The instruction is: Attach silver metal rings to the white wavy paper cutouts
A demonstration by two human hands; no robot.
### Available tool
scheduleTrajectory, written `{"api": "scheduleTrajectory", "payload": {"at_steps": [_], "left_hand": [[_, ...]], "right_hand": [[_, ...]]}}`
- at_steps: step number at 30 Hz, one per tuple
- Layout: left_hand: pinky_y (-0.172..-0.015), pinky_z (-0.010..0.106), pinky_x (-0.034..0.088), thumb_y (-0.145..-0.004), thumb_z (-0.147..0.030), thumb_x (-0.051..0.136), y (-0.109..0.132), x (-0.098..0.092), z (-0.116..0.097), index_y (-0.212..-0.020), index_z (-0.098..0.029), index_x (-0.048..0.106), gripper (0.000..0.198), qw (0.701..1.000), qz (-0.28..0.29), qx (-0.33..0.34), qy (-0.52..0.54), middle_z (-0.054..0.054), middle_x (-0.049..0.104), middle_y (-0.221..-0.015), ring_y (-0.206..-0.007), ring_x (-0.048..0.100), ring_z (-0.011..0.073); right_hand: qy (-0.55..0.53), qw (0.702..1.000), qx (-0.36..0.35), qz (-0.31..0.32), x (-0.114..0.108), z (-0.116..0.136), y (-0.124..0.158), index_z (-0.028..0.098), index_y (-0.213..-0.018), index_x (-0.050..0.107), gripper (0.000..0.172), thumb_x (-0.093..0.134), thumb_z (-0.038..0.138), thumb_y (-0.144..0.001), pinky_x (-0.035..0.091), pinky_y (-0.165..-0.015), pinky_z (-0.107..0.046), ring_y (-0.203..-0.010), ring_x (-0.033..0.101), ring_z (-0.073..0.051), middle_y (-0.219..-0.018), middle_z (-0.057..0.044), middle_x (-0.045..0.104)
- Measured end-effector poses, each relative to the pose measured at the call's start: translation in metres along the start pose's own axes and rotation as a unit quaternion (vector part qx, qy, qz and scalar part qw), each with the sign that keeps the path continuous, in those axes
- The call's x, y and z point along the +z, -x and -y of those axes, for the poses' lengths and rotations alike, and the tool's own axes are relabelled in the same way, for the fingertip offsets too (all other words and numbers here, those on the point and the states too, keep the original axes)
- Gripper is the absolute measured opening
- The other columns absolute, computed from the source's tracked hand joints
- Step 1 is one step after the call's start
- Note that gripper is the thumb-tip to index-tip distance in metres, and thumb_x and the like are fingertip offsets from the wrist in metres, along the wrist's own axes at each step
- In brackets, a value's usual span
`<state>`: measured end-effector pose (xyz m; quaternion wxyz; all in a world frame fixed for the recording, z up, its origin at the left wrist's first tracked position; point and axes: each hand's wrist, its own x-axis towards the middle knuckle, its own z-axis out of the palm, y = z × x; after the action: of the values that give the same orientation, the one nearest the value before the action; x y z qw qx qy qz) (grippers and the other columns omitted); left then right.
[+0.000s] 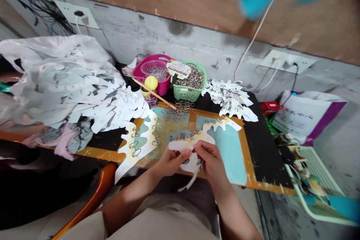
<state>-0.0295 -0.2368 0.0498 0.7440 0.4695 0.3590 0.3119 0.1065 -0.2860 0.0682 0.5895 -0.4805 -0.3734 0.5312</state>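
Table [270,161]: black-topped, lying under pretty much all of this, with tan tape [264,186] running round the work area (clock's centred on the hands, btw).
Plastic bag [70,47]: big see-through one, slumping at 10 o'clock and spilling loads of white shapes [112,101] toward the middle.
Crate [323,215]: pale green, sitting off the table's end at 3 o'clock, holding a jumble I can't really make out.
Blue sheet [232,161]: lying flat on the table, also 3 o'clock but closer in.
Magenta basket [164,88]: sitting at 11, with a clear tub nesting inside.
Green basket [185,93]: standing right beside it at 12, brimming with small metal bits.
Spare stack [229,97]: more white shapes, piling up around 1.
Toothed piece [126,165]: lying at 9, metal rings resting along its edges.
White cutout [180,145]: hanging dead centre between both hands, over the table's near edge.
Left hand [176,161]: gripping the cutout's left part, thumb pressing on top.
Right hand [209,155]: pinching the cutout's right part; can't tell if those fingers are holding anything else.
Loose rings [182,108]: lying scattered near 12, just in front of the green basket.
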Motion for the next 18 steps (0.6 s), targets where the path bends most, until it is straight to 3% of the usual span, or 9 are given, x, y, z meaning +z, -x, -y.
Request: {"api": "scheduleTrajectory", "payload": {"at_steps": [3,7,10,12,15,18], "left_hand": [[-0.042,0.02,0.042,-0.055,-0.067,0.081,-0.001,0.0,0.007,-0.067,-0.015,0.062,0.057,0.998,-0.026,0.006,0.058,-0.003,0.052,-0.051,-0.045,0.046,0.0087],[-0.038,0.02,0.042,-0.055,-0.068,0.08,-0.004,-0.001,0.008,-0.066,-0.015,0.062,0.057,0.991,-0.048,-0.066,0.109,-0.002,0.051,-0.053,-0.045,0.048,0.0101],[-0.046,0.025,0.05,-0.051,-0.073,0.079,-0.001,-0.003,0.009,-0.074,-0.016,0.064,0.063,0.985,-0.016,-0.04,0.164,0.003,0.06,-0.066,-0.059,0.058,0.0157],[-0.051,0.023,0.05,-0.051,-0.062,0.086,0.004,-0.005,0.014,-0.082,-0.017,0.063,0.059,0.988,0.007,-0.012,0.151,0.003,0.063,-0.076,-0.064,0.06,0.0148],[-0.049,0.017,0.041,-0.063,-0.042,0.087,0.01,-0.005,0.024,-0.092,-0.017,0.057,0.048,0.995,0.047,-0.031,0.083,-0.003,0.06,-0.07,-0.053,0.053,0.0075],[-0.058,0.021,0.047,-0.066,-0.035,0.086,0.013,-0.002,0.03,-0.101,-0.018,0.055,0.051,0.993,0.082,-0.043,0.066,-0.003,0.062,-0.069,-0.059,0.058,0.0101]], "right_hand": [[-0.088,0.994,0.067,-0.019,0.007,-0.008,-0.001,0.019,-0.061,0.052,0.036,0.07,0.044,-0.08,0.029,-0.048,-0.022,-0.051,0.033,-0.01,-0.057,0.003,0.043],[-0.065,0.992,0.074,-0.075,0.007,-0.015,-0.005,0.019,-0.06,0.056,0.035,0.072,0.046,-0.075,0.032,-0.048,-0.023,-0.051,0.039,-0.011,-0.057,0.001,0.048],[-0.029,0.994,0.033,-0.099,0.002,-0.012,-0.007,0.019,-0.06,0.056,0.035,0.071,0.046,-0.077,0.03,-0.048,-0.022,-0.051,0.037,-0.011,-0.056,0.003,0.045],[-0.007,0.995,0.012,-0.1,-0.001,-0.009,-0.007,0.018,-0.059,0.056,0.036,0.07,0.045,-0.08,0.027,-0.047,-0.022,-0.05,0.034,-0.01,-0.055,0.004,0.042],[0.025,0.995,-0.005,-0.097,-0.003,-0.006,-0.006,0.018,-0.06,0.056,0.035,0.068,0.042,-0.084,0.027,-0.048,-0.022,-0.051,0.034,-0.009,-0.055,0.004,0.04],[0.049,0.993,-0.017,-0.101,-0.003,-0.007,-0.007,0.018,-0.062,0.056,0.036,0.065,0.043,-0.087,0.028,-0.048,-0.022,-0.051,0.037,-0.01,-0.055,0.005,0.042]]}}
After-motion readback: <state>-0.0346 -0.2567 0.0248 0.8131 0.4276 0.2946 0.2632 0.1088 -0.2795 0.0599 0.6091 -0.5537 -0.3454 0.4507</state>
